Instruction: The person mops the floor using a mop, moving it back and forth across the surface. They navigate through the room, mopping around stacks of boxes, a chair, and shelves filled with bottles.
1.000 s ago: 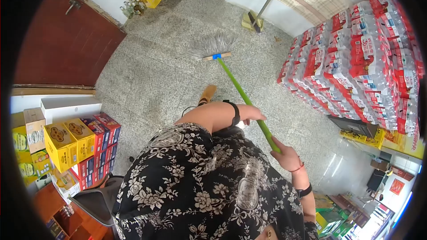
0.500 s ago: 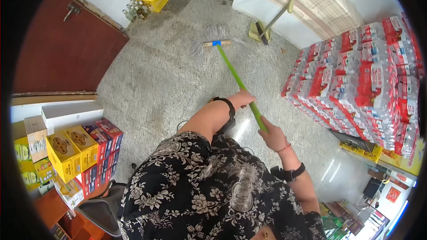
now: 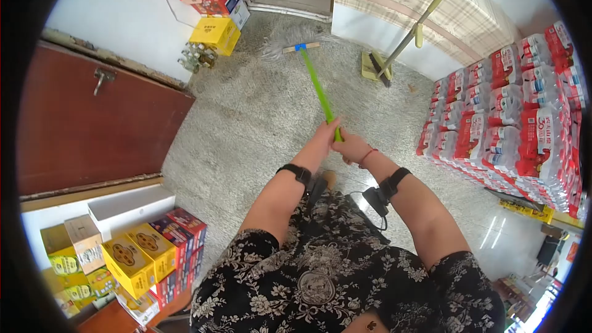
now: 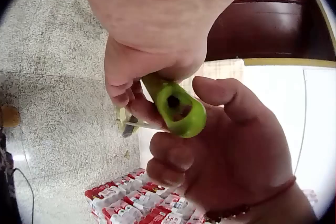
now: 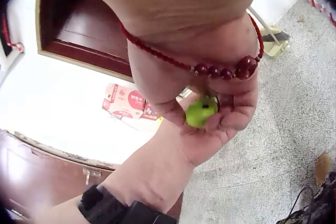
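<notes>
A mop's grey strands [image 3: 277, 47] lie spread on the floor near the far doorway, below a wooden bar with a blue clamp [image 3: 300, 47]. From there its green handle [image 3: 319, 89] runs back to both hands. The left hand [image 3: 324, 138] grips the handle close to its end. Just behind it, the right hand [image 3: 354, 147] curls round the handle's end. In the left wrist view the hollow green end [image 4: 184, 112] shows between the left hand [image 4: 157, 50] and the right hand [image 4: 236, 140]. The right wrist view shows the right fingers [image 5: 236, 111] bent around the green end [image 5: 201, 112].
A dustpan [image 3: 370, 66] and brush stand right of the mop, by a cloth-covered block. Bottle packs [image 3: 493, 111] are stacked at right. Glass bottles [image 3: 197, 57] and cartons [image 3: 216, 34] sit far left, beyond a red-brown door [image 3: 98, 117]. More boxes [image 3: 128, 259] are piled near left.
The mop head has moved forward, nearer the doorway. Both hands have come together at the handle's end, with the arms reaching farther forward. The head view has shifted too.
</notes>
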`<action>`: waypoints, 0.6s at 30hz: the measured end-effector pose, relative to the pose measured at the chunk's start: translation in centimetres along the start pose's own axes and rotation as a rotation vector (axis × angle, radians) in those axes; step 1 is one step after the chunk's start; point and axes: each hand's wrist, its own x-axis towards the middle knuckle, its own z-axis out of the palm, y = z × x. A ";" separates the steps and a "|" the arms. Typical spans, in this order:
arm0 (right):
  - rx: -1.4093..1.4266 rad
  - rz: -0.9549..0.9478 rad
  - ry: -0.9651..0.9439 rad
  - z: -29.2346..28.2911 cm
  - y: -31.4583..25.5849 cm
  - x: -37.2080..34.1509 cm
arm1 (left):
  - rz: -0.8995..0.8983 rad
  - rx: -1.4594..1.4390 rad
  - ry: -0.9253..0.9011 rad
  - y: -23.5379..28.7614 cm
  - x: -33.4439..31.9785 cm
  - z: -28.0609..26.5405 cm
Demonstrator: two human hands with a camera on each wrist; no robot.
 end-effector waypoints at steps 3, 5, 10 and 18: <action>0.043 0.014 -0.203 0.7 0.4 1.3 | 0.020 -0.038 -0.043 -1.0 -0.9 -3.1; 0.016 0.006 -0.234 1.1 0.5 1.1 | -0.001 0.039 -0.009 -1.0 -3.1 -5.0; -0.040 0.003 -0.289 3.0 5.5 4.2 | -0.077 0.173 0.092 -1.9 -11.4 -8.3; -0.387 0.061 -0.404 9.9 4.9 2.5 | -0.266 0.375 0.130 -5.7 -28.7 -7.6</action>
